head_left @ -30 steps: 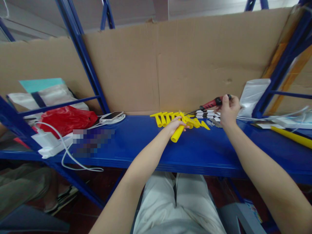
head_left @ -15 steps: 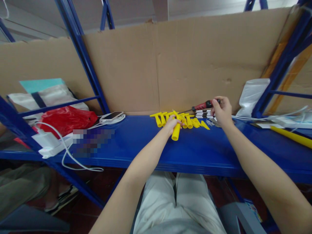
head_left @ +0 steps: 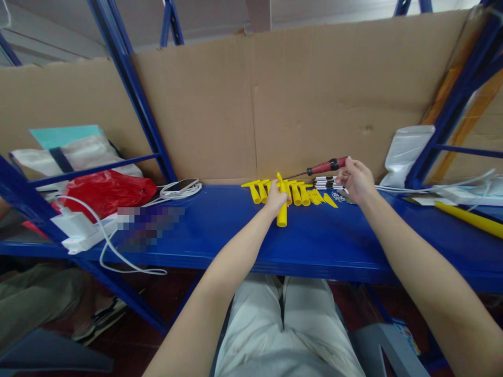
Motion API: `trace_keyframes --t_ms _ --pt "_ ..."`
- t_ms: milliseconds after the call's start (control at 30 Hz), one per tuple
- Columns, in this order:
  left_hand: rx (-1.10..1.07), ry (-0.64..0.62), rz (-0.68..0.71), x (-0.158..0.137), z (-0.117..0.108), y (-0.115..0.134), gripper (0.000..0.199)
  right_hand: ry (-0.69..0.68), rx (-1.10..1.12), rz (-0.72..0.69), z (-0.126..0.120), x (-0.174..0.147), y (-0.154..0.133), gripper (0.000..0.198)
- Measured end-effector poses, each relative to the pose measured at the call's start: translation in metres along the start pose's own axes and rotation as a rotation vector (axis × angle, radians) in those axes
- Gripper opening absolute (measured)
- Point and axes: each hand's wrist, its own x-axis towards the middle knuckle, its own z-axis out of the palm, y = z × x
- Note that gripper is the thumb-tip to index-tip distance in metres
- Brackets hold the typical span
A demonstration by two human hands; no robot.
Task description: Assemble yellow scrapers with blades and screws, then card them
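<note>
My left hand [head_left: 277, 199] is wrapped round a yellow tubular plastic handle [head_left: 282, 215], its round end toward me. In my right hand [head_left: 354, 179] is the end of a screwdriver [head_left: 325, 167] with a red and black grip. Its thin shaft points left and meets the upper part of the yellow handle; the exact contact is too small to make out. Behind my left hand, several similar yellow handles [head_left: 297, 196] lie in a row. Small flat yellow pieces [head_left: 330, 200], tiny metal parts [head_left: 337, 197] and a stack of white and black strips [head_left: 324, 183] lie below the screwdriver.
The blue shelf [head_left: 220, 225] is backed by cardboard [head_left: 314, 94]. On the left are a phone [head_left: 179, 187], white cables, a power strip [head_left: 88, 238] and a red bag [head_left: 108, 193]. A white pouch [head_left: 408, 154] and a yellow tube [head_left: 469, 218] are on the right. Another person's leg shows lower left.
The yellow handle in my left hand has turned more upright in view. My right fingers have shifted on the screwdriver grip and look more spread; the shaft stays against the handle.
</note>
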Motion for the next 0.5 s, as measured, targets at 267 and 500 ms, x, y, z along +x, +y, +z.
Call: trace_keyframes --t_ms 267,500 --pt "0.091 0.023 0.122 -0.0017 -0.0006 -0.0009 0.077 0.101 0.007 -0.002 -0.0052 0.0091 0.0095 0.040" --pt "0.070 0.063 0.159 0.0015 -0.0024 -0.0020 0.076 -0.014 0.033 0.104 -0.0033 0.0018 0.0015 0.027"
